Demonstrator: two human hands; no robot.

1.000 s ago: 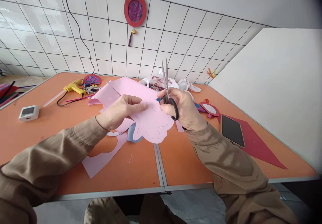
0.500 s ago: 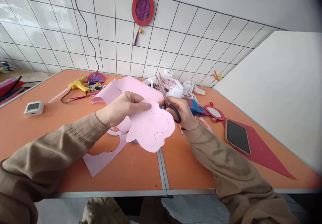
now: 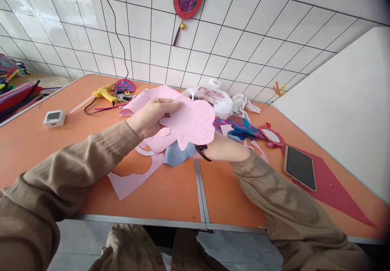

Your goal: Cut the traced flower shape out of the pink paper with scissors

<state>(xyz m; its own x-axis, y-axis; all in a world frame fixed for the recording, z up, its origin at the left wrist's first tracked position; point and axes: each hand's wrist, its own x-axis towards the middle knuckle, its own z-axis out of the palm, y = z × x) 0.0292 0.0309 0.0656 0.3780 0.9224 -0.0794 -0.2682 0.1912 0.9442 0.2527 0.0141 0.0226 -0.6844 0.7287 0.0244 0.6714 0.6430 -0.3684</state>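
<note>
Pinched at its upper left edge, a pink flower-shaped cutout (image 3: 196, 120) with drawn outlines hangs from my left hand (image 3: 155, 115). My right hand (image 3: 225, 147) sits low on the cutout's right side, partly behind it. Its fingers hold scissors (image 3: 203, 152); only the black handles show, the blades being hidden. Beneath the cutout lie a blue piece (image 3: 178, 154) and a pink scrap (image 3: 134, 180) with a curved cut edge. A larger pink sheet (image 3: 143, 99) curls up behind my left hand.
A yellow glue gun (image 3: 105, 93) with its cord and a small white device (image 3: 54, 118) are on the left. Behind stands a white plastic bag (image 3: 213, 100). A phone (image 3: 300, 167) rests on a red sheet (image 3: 335, 189) at right.
The cutout has been raised and turned in my left hand. My right hand has lowered with the scissors, whose blades have gone from plain view to behind the cutout. The camera view has shifted.
</note>
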